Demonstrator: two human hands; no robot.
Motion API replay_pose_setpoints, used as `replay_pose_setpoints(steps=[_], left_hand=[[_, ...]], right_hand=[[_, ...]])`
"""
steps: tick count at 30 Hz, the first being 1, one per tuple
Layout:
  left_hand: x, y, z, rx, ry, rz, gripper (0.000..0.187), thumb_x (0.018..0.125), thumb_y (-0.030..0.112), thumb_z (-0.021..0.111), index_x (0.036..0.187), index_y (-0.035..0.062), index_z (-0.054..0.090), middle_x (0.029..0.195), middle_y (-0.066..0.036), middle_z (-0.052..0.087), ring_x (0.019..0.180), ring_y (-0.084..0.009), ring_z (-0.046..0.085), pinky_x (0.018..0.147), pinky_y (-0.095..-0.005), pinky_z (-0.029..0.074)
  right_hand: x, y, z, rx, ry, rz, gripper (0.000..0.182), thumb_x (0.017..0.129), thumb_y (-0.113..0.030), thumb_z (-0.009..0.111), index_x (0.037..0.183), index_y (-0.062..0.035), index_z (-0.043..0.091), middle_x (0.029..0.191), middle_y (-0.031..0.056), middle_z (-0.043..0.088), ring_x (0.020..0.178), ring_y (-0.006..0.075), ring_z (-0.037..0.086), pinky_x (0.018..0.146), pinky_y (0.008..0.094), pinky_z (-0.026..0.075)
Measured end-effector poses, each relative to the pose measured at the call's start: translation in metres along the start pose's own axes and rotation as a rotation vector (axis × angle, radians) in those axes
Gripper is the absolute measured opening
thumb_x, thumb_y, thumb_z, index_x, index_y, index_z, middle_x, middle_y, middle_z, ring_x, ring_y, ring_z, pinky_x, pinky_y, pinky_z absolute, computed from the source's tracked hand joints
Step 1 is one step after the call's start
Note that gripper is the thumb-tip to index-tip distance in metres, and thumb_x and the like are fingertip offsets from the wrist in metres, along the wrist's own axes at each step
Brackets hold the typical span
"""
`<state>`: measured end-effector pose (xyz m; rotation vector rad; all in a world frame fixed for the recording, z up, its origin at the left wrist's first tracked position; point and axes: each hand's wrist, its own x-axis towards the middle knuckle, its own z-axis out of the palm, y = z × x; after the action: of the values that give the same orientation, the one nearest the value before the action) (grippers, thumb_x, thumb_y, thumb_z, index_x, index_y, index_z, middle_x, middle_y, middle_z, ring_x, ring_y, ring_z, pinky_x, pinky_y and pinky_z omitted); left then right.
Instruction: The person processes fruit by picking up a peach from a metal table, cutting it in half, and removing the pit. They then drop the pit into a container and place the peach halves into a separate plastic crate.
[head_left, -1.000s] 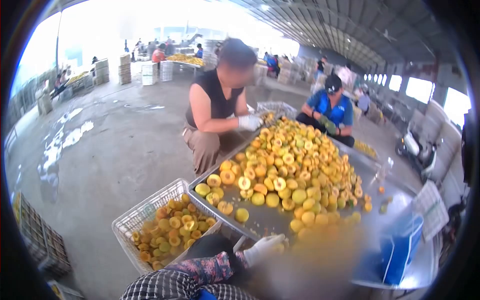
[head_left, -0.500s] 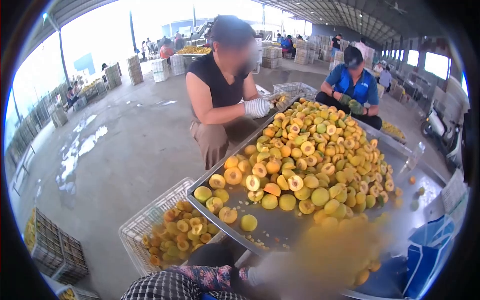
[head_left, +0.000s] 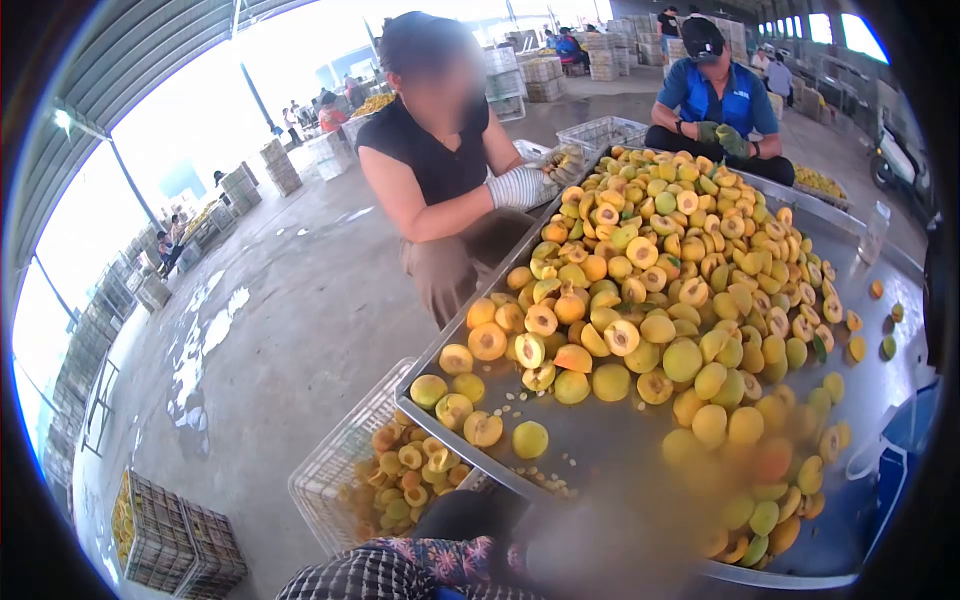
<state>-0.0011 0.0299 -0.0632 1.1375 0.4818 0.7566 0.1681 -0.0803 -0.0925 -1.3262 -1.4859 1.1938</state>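
Note:
A heap of yellow-orange apricots [head_left: 690,270], many halved with the pit side showing, covers much of a metal tray table [head_left: 500,472]. At the bottom, my left hand [head_left: 620,550] in a pale glove reaches over the tray's near edge, below a flowered sleeve [head_left: 455,558]. A heavy blur hides its fingers, so what it holds cannot be made out. Nearest to it are the front apricots and a single greenish-yellow apricot [head_left: 530,440]. Beneath the tray's left corner, a white plastic crate [head_left: 325,480] holds more halved apricots. My right hand cannot be made out.
Across the tray's left side squats a co-worker wearing a striped glove [head_left: 515,190]. Another co-worker in a blue vest [head_left: 735,100] sits at the far end. A clear bottle [head_left: 873,235] and a blue bag [head_left: 908,450] are on the right. Crates [head_left: 165,535] stand lower left.
My view has turned, showing more of the tray's right side. The yellow blur at the front has shrunk, leaving apricots clearer there. My left hand stays low at the near edge.

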Motion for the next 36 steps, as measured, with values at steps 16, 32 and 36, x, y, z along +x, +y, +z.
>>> replay_pose_setpoints(steps=[16,32,36], left_hand=[[-0.002,-0.002,-0.001,-0.028,-0.003,-0.015,0.025,0.099,0.012,0.046,0.109,-0.0046,0.061,0.112,-0.009,0.062,0.095,-0.0111,0.055,0.086,-0.0264,0.044],[-0.001,-0.001,0.002,-0.065,0.007,-0.024,0.024,0.099,0.013,0.049,0.112,-0.004,0.06,0.109,-0.007,0.062,0.094,-0.0094,0.055,0.085,-0.0244,0.044],[-0.003,-0.008,-0.001,-0.083,-0.001,-0.054,0.024,0.099,0.013,0.049,0.112,-0.0042,0.06,0.11,-0.007,0.061,0.096,-0.0094,0.055,0.085,-0.0242,0.044]], right_hand=[[0.005,-0.022,-0.003,0.007,-0.018,-0.009,0.061,0.093,-0.026,0.06,0.139,0.008,0.038,0.124,0.0269,0.056,0.109,0.0377,0.059,0.09,0.0396,0.049],[-0.004,-0.004,0.001,-0.079,0.015,-0.078,0.059,0.093,-0.022,0.062,0.137,0.01,0.039,0.122,0.0286,0.057,0.105,0.039,0.06,0.087,0.0407,0.05],[-0.005,0.003,0.003,-0.15,0.031,-0.078,0.058,0.093,-0.02,0.063,0.137,0.01,0.039,0.123,0.0292,0.056,0.106,0.0399,0.059,0.087,0.0413,0.05]])
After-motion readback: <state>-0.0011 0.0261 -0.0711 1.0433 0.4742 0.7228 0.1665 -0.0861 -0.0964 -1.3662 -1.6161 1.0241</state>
